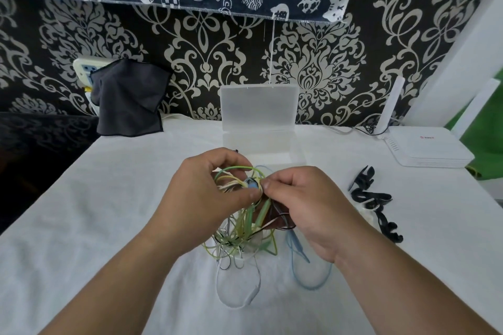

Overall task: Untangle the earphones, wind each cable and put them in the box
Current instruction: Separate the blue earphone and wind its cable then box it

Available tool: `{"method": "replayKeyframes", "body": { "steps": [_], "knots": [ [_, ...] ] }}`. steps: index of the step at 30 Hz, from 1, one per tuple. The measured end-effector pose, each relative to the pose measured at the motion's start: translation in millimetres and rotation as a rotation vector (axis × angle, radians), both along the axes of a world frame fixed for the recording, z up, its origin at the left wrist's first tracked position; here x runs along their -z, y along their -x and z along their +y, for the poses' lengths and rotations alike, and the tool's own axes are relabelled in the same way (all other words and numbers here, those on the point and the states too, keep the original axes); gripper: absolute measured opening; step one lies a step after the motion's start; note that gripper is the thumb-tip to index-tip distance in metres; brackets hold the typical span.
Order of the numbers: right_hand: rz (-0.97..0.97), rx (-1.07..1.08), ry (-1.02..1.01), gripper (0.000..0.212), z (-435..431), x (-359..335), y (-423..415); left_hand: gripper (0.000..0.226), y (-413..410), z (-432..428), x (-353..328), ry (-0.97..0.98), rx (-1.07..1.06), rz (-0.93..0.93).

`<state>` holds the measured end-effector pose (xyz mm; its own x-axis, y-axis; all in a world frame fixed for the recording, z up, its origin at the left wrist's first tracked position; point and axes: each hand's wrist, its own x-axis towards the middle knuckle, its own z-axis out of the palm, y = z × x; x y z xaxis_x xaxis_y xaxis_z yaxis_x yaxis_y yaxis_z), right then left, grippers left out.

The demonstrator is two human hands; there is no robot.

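A tangle of earphone cables [239, 228], green, white, black and light blue, hangs between my hands above the white table. My left hand [209, 187] grips the upper loops of the tangle. My right hand [296, 198] pinches cable at the knot, beside a small blue earpiece [252, 184]. White and blue loops trail down onto the cloth. Behind my hands stands the clear plastic box [296, 152], its lid [257, 107] standing up against the wall.
Black cable ties [373, 201] lie to the right on the white tablecloth [109, 226]. A white router [427, 149] sits at the back right. A dark cloth [128, 98] hangs over a power strip at the back left.
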<state>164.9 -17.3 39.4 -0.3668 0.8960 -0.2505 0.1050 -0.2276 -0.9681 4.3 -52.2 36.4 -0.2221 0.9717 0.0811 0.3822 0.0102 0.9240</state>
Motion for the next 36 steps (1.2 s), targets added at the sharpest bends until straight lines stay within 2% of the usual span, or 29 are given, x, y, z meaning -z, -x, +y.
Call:
{"method": "replayKeyframes", "body": {
  "steps": [3, 8, 13, 15, 18, 21, 26, 30, 33, 36],
  "knots": [
    [0.065, -0.019, 0.035, 0.028, -0.5, -3.6, -1.3, 0.031, -2.3, -1.9, -3.3, -0.031, 0.005, 0.054],
    [-0.014, -0.009, -0.053, 0.025, 0.3, -1.1, -0.8, 0.034, -7.7, -4.0, -3.7, -0.063, 0.027, 0.099],
    [-0.067, -0.031, -0.149, 0.024, 4.4, 0.9, -4.3, 0.041, 2.8, -0.4, -2.9, 0.020, 0.068, -0.166],
    [-0.072, -0.055, -0.175, 0.023, 4.5, 1.0, -4.9, 0.045, 3.9, 0.1, -2.4, 0.034, 0.057, -0.178],
    [-0.029, -0.056, -0.148, 0.018, 5.5, -0.5, -6.3, 0.037, 2.8, 0.8, -2.2, 0.034, 0.043, -0.115],
    [0.004, -0.021, -0.123, 0.017, 8.4, -1.1, -9.6, 0.040, 3.9, 1.6, -0.8, 0.045, 0.046, -0.077],
    [-0.030, -0.032, -0.156, 0.016, 11.3, -0.2, -14.0, 0.040, 7.6, 2.9, 0.8, 0.021, -0.003, 0.025],
    [-0.147, 0.016, -0.215, 0.009, 16.0, -1.7, -20.6, 0.037, 13.0, 4.6, 3.1, -0.034, -0.028, 0.134],
    [-0.162, 0.087, -0.212, 0.011, 21.1, -6.9, -27.7, 0.043, 18.9, 4.8, 3.8, -0.074, -0.018, 0.212],
    [-0.033, 0.208, -0.191, 0.016, 26.0, -14.0, -33.6, 0.052, 28.9, 6.9, 5.6, -0.066, -0.011, 0.260]
  ]
}}
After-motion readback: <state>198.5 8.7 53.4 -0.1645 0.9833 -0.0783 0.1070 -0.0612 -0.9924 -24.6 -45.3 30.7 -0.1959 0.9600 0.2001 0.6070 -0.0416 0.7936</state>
